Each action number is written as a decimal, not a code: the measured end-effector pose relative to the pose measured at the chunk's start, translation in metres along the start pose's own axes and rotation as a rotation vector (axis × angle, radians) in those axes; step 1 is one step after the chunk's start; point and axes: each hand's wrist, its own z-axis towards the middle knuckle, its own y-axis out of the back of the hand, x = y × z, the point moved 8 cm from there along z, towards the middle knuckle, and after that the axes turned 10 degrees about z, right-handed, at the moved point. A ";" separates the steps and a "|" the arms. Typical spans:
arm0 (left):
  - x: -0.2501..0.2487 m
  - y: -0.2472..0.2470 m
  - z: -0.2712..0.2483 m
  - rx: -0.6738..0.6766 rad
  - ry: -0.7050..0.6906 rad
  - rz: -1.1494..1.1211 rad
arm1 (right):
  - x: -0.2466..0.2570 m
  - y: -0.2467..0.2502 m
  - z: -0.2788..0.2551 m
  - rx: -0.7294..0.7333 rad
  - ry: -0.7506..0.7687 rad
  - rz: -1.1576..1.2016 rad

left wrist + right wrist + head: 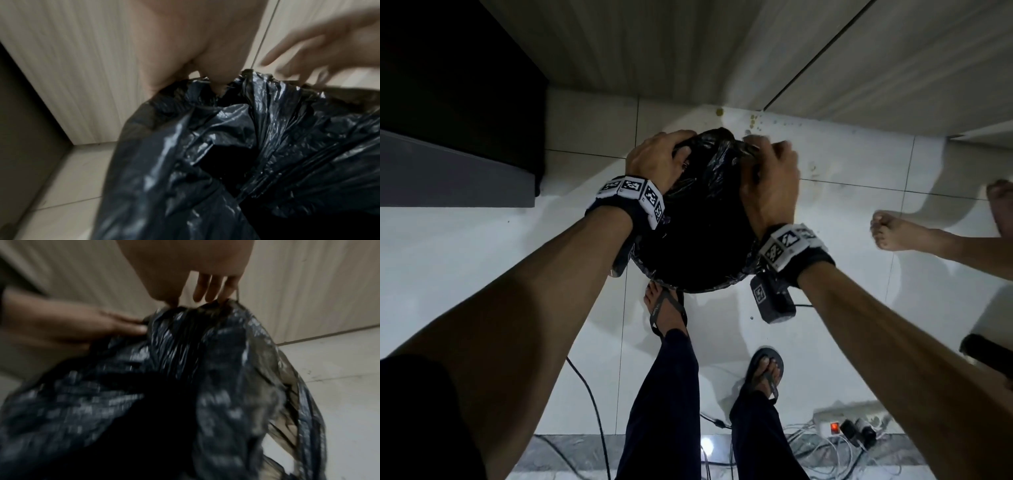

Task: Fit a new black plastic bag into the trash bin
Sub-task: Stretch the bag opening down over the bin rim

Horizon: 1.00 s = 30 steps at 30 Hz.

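Observation:
A glossy black plastic bag (705, 222) is draped over a round trash bin on the white tiled floor; the bin itself is hidden under the plastic. Both of my hands are at the bag's far edge. My left hand (679, 145) grips the gathered rim on the far left, and its fingers (207, 81) pinch the plastic in the left wrist view. My right hand (756, 149), blurred by motion, holds the rim on the far right. In the right wrist view its fingertips (213, 293) reach down onto the bunched edge of the bag (205, 353). The bag's mouth (230, 162) gapes dark between the folds.
A dark cabinet (448, 102) stands at left and pale wood-grain doors (722, 51) lie just behind the bin. My sandalled feet (666, 308) stand close to it. Another person's bare foot (893, 233) is at right. A power strip (842, 425) and cables lie behind me.

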 end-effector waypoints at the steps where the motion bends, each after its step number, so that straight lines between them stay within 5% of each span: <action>1: 0.001 -0.001 -0.001 0.015 -0.010 -0.006 | 0.002 -0.012 -0.007 0.082 0.042 -0.007; 4: -0.013 0.006 -0.004 0.009 -0.143 -0.030 | -0.005 -0.035 -0.015 0.258 0.027 0.112; 7: -0.024 0.009 -0.001 -0.013 -0.187 -0.068 | -0.011 -0.033 -0.009 0.221 -0.024 0.159; 18: 0.004 0.004 0.003 -0.084 0.168 -0.286 | -0.026 -0.027 0.000 0.143 -0.081 0.261; 30: 0.052 -0.010 -0.041 -0.301 0.424 -0.817 | -0.057 -0.024 -0.002 0.111 -0.141 0.394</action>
